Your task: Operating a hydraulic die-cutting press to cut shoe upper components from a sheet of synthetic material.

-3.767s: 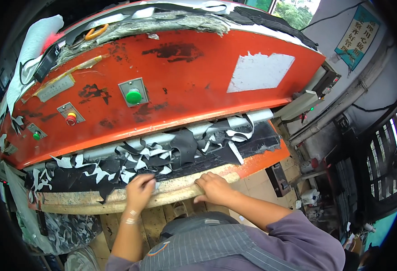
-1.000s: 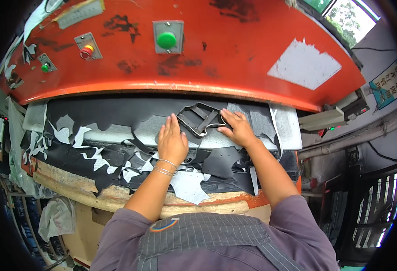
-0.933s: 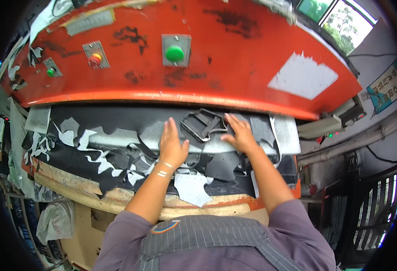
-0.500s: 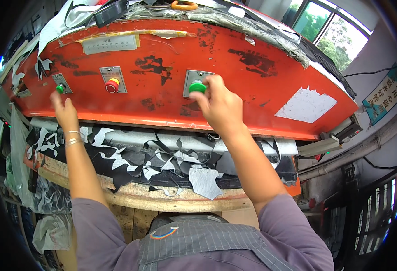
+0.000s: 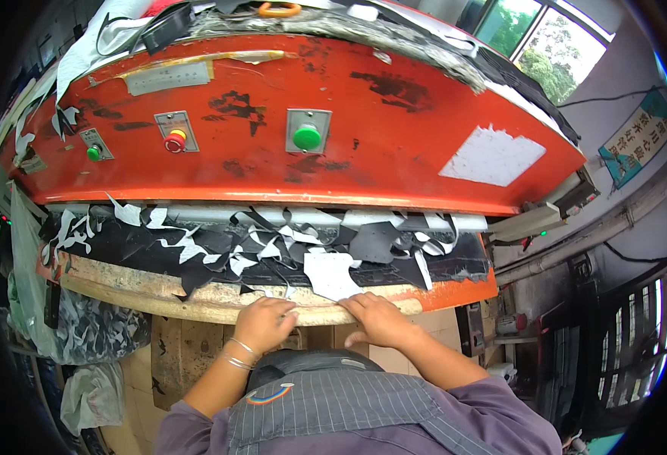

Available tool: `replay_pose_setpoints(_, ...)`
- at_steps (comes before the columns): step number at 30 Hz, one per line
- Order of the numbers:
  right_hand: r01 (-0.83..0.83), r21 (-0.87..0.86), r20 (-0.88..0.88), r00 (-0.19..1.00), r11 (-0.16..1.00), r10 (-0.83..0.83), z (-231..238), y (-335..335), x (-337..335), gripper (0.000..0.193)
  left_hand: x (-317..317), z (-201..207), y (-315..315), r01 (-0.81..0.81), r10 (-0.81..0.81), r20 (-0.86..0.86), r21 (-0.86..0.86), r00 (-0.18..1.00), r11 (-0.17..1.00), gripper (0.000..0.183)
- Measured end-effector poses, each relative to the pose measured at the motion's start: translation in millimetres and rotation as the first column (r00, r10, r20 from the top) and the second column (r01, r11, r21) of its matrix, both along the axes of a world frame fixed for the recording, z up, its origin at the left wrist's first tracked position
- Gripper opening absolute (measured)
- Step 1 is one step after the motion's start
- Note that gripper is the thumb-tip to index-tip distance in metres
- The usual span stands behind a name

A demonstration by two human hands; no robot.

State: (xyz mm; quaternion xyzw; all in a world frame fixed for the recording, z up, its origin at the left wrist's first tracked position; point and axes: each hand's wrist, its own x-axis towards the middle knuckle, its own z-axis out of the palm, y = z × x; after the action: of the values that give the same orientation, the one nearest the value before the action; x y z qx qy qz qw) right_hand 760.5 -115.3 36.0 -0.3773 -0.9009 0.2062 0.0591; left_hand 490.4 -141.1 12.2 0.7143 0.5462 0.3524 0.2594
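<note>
At lower centre of the frame, the left hand curls — grip unclear — and the right hand, thumb spread, rests at the wooden rail. Just above, 1 pale piece lies cut among scraps; anything left under the red press is hidden.

A teal-edged banner hangs on the wall right of a window

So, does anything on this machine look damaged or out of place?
The large orange-red painted panel has dark, irregular blotches, as if paint has worn off, and a ragged-edged white patch. Below it, black and white sheet scraps lie tangled and curled, which looks untidy, though perhaps ordinary here.
</note>
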Motion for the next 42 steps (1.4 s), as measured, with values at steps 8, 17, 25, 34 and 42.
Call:
replay_pose_setpoints(8, 0.253, 0.169, -0.052, 0.967, 0.953, -0.248, -21, 3, 1, 0.046, 38, -8, 10, -0.091, 0.122, -0.219, 0.147, 0.968, 0.985, 0.015)
replay_pose_setpoints(17, -0.060, -0.053, -0.125, 0.991, 0.997, 0.053, 40, 162, 28, 0.051, 28, 29, 85, 0.054, -0.113, -0.148, -0.356, 0.982, 0.933, 0.020)
replay_pose_setpoints(25, -0.206, -0.001, 0.075, 0.976, 0.978, 0.206, 4, 336, 7, 0.080, 45, -34, 270, 0.020, 0.031, 0.442, -0.110, 0.897, 0.994, 0.066)
replay_pose_setpoints(34, 0.004, -0.186, -0.417, 0.905, 0.983, -0.082, -18, 264, 78, 0.048, 86, 5, 269, 0.386, -0.174, 0.536, -0.313, 0.826, 0.868, 0.115)
replay_pose_setpoints(42, -0.028, -0.467, -0.516, 0.820, 0.884, -0.247, -30, 180, 92, 0.051, 135, 2, 245, 0.284, -0.287, -0.078, -0.042, 0.955, 0.958, 0.066)
